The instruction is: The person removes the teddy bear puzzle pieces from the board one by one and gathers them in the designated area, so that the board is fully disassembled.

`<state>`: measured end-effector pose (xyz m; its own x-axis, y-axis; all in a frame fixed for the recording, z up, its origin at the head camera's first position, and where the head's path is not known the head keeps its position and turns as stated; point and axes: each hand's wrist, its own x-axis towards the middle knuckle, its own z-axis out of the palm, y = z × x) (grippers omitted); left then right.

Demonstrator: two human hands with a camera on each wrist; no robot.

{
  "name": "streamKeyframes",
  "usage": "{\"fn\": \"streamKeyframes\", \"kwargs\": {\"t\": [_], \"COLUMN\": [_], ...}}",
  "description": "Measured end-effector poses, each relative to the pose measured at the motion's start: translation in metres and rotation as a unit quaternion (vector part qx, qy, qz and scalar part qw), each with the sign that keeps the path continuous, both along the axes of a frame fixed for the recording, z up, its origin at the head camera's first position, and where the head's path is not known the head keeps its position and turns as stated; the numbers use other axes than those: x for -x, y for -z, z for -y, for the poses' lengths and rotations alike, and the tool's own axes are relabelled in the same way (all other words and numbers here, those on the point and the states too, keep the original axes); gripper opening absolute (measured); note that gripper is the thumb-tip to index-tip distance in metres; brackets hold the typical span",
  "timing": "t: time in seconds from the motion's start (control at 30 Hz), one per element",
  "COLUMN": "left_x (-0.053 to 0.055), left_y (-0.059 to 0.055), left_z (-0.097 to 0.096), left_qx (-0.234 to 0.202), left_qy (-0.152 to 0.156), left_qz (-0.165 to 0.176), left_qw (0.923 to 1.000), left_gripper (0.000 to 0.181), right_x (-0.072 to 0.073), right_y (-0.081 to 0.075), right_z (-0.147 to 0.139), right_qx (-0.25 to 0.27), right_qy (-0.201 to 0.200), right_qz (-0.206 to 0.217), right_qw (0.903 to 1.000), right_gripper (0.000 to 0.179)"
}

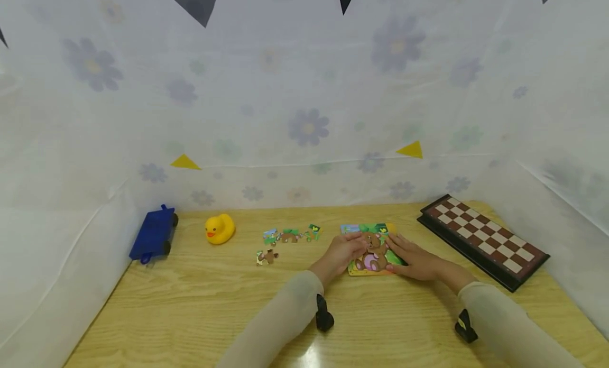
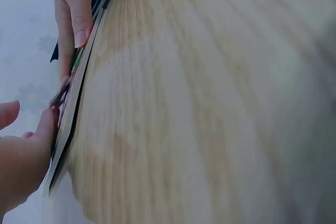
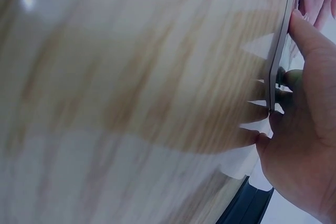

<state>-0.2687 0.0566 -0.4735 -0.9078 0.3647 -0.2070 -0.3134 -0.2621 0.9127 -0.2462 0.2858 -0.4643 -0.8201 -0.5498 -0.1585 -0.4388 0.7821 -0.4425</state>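
A bear jigsaw puzzle board (image 1: 354, 271) lies on the table, showing a brown bear with a pink belly. My left hand (image 1: 343, 253) reaches over its left side, fingers extended onto the picture. In the left wrist view, a puzzle piece (image 2: 60, 96) sits tilted up from the board at the left fingertips. My right hand (image 1: 418, 261) lies with spread fingers over the board's right edge, its thumb at the lower right. In the right wrist view, those fingers (image 3: 294, 80) rest along the board's edge. The palms hide parts of the picture.
Several loose puzzle pieces (image 1: 289, 236) lie left of the board, one brown piece (image 1: 267, 257) nearer me. A yellow rubber duck (image 1: 220, 229) and a blue toy cart (image 1: 154, 234) stand farther left. A checkered chessboard box (image 1: 482, 236) lies at the right. White flowered cloth (image 1: 266, 119) encloses the table.
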Motion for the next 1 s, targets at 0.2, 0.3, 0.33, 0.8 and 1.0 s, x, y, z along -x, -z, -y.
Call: {"fn": "streamKeyframes", "kwargs": {"t": [0.2,0.3,0.33,0.8,1.0], "left_x": [-0.001,-0.004,-0.005,0.002,0.004], "left_y": [-0.001,-0.005,-0.006,-0.006,-0.006], "left_z": [-0.004,-0.008,-0.009,-0.023,-0.023], "left_qx": [0.093,0.158,0.179,0.168,0.169], "left_qy": [-0.004,-0.022,-0.03,-0.069,-0.076], "left_qz": [-0.056,-0.087,-0.092,0.014,0.024], "left_qw": [0.9941,0.9833,0.9791,0.9833,0.9824], "left_gripper": [0.044,0.043,0.043,0.028,0.029], "right_x": [-0.001,-0.002,-0.002,-0.001,-0.002], "right_y": [-0.003,-0.006,-0.007,-0.002,-0.005], "right_z": [0.001,0.002,0.002,0.0,0.001], "right_qx": [-0.002,0.0,-0.001,0.0,0.001], "right_qy": [-0.006,-0.007,-0.007,-0.002,-0.002], "right_qz": [0.0,0.003,0.003,0.007,0.012], "right_qw": [1.0,1.0,1.0,1.0,0.9999], "right_gripper": [0.082,0.081,0.081,0.082,0.082]}}
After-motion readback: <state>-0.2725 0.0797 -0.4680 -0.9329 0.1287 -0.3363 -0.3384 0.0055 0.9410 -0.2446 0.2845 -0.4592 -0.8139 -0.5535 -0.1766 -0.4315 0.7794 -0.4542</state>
